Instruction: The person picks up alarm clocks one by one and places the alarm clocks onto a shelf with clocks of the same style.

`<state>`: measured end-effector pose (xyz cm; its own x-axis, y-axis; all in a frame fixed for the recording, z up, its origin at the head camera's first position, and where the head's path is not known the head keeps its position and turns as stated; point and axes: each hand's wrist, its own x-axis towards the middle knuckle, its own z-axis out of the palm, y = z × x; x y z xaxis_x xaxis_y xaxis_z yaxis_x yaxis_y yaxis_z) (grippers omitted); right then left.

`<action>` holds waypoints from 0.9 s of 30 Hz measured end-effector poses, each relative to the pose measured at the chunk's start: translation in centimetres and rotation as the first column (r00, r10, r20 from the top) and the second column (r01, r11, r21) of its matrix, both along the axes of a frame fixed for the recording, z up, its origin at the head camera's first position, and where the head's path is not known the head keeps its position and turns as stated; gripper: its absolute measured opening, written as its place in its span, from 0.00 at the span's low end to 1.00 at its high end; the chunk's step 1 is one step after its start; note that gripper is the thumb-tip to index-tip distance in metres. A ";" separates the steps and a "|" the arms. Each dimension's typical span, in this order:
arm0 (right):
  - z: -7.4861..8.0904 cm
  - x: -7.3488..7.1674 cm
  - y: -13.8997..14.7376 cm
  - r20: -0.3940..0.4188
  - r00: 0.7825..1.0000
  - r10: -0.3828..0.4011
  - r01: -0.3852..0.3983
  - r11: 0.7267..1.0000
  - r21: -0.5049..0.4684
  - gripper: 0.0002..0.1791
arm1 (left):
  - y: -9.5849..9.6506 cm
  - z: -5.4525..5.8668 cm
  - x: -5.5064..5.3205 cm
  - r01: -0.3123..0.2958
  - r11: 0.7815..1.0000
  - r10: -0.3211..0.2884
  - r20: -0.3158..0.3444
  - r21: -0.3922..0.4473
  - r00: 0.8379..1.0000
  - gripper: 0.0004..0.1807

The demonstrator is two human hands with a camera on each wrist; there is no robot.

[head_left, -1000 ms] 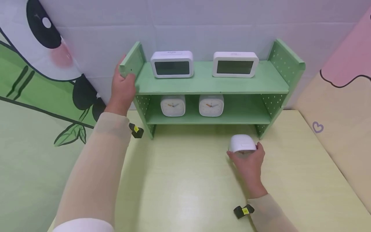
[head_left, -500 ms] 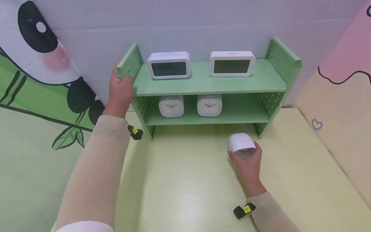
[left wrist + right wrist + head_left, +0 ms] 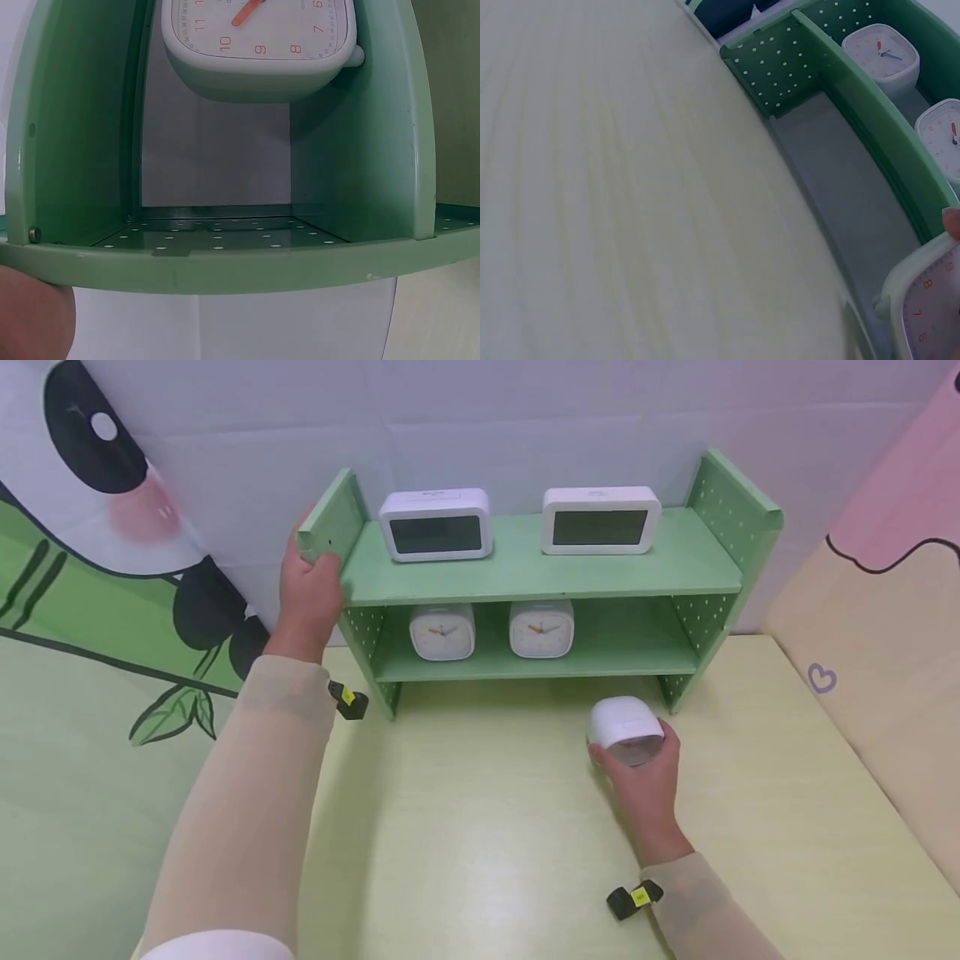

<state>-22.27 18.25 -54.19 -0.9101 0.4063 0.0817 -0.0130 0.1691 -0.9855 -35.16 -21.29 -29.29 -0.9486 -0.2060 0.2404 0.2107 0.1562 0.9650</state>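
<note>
My left hand (image 3: 309, 597) grips the upper left side panel of a green two-tier shelf (image 3: 540, 577), its thumb in front and the other fingers hidden behind the panel. With my right hand (image 3: 648, 785) I hold a white alarm clock (image 3: 621, 717) by its sides, in front of the shelf's right foot. Its top faces me, tilted, and its dial is mostly hidden in the head view; part of the numbered dial shows in the right wrist view. Two similar clocks, a left one (image 3: 442, 633) and a right one (image 3: 542, 630), stand on the lower tier.
On the top tier stand two white digital clocks with dark screens, one at left (image 3: 435, 525) and one at right (image 3: 602, 521). The shelf stands on a pale wooden table (image 3: 465, 827) against a cloth backdrop (image 3: 525, 402) with cartoon prints.
The view has shifted slightly. My right hand and the clock in it have moved very little, with the clock tilting a bit more. My left hand keeps its grip on the panel.
</note>
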 end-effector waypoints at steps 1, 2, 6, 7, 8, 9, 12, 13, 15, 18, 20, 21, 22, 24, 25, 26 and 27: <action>0.3 0.1 0.0 0.003 1.000 0.000 0.000 1.000 -0.001 0.61 | 0.1 0.1 0.1 -0.001 1.000 0.001 0.002 -0.004 1.000 0.34; 0.5 0.2 0.1 0.011 1.000 -0.003 0.003 1.000 0.002 0.61 | 0.1 0.2 0.3 0.000 1.000 0.000 0.008 -0.005 1.000 0.34; 1.8 0.9 0.4 0.027 1.000 -0.002 0.002 1.000 -0.002 0.59 | 0.3 0.2 0.6 0.002 1.000 -0.002 0.025 -0.001 1.000 0.34; 2.1 1.1 0.6 0.033 0.999 -0.006 0.006 1.000 0.004 0.59 | 0.3 0.1 0.6 0.001 1.000 -0.001 0.027 0.002 1.000 0.34; 2.5 1.2 0.7 0.037 0.999 -0.010 0.010 1.000 0.010 0.59 | 0.2 0.1 0.6 0.001 1.000 -0.001 0.026 0.006 1.000 0.34; 2.9 1.3 0.8 0.038 0.999 -0.013 0.013 1.000 0.016 0.58 | 0.2 -0.1 0.5 0.000 1.000 0.000 0.023 0.007 1.000 0.34; 4.2 1.5 1.1 0.048 0.999 -0.022 0.020 0.999 0.027 0.58 | 0.1 -0.2 0.2 -0.008 1.000 0.008 0.016 -0.008 1.000 0.34; 4.7 1.5 1.2 0.053 0.998 -0.024 0.023 0.999 0.029 0.58 | 0.1 -0.2 0.2 -0.010 1.000 0.010 0.015 -0.012 1.000 0.34; 5.5 1.4 1.2 0.054 0.998 -0.024 0.023 1.000 0.021 0.59 | 0.1 -0.1 0.2 -0.014 1.000 0.015 0.012 -0.021 1.000 0.34; 6.5 1.1 1.3 0.042 0.998 -0.036 0.035 0.999 0.019 0.57 | 0.1 0.1 0.3 -0.017 1.000 0.018 0.018 -0.019 1.000 0.34; 7.0 0.9 1.4 0.026 0.999 -0.040 0.040 0.999 0.024 0.56 | 0.1 0.1 0.2 -0.014 1.000 0.015 0.018 -0.015 1.000 0.34; 7.4 0.8 1.4 0.016 0.999 -0.044 0.043 0.999 0.029 0.56 | 0.1 0.1 0.2 -0.013 1.000 0.013 0.018 -0.009 1.000 0.34; 7.7 0.7 1.4 0.006 0.999 -0.045 0.044 0.999 0.029 0.55 | 0.1 0.1 0.1 -0.012 1.000 0.012 0.017 -0.010 1.000 0.34; 8.6 0.4 1.5 -0.015 0.999 -0.044 0.044 0.999 0.029 0.55 | 0.0 0.0 0.0 -0.010 1.000 0.010 0.010 -0.006 1.000 0.34; 9.0 0.3 1.6 -0.026 0.999 -0.042 0.043 0.999 0.031 0.55 | 0.0 -0.1 0.0 -0.011 1.000 0.011 0.008 -0.009 1.000 0.34; 9.5 0.1 1.6 -0.037 0.998 -0.043 0.044 0.999 0.028 0.55 | 0.0 -0.1 -0.1 -0.013 1.000 0.013 0.006 -0.010 1.000 0.34; 9.9 -0.1 1.6 -0.048 0.998 -0.041 0.042 0.999 0.025 0.55 | -0.1 -0.1 -0.2 -0.016 1.000 0.016 0.006 -0.013 1.000 0.34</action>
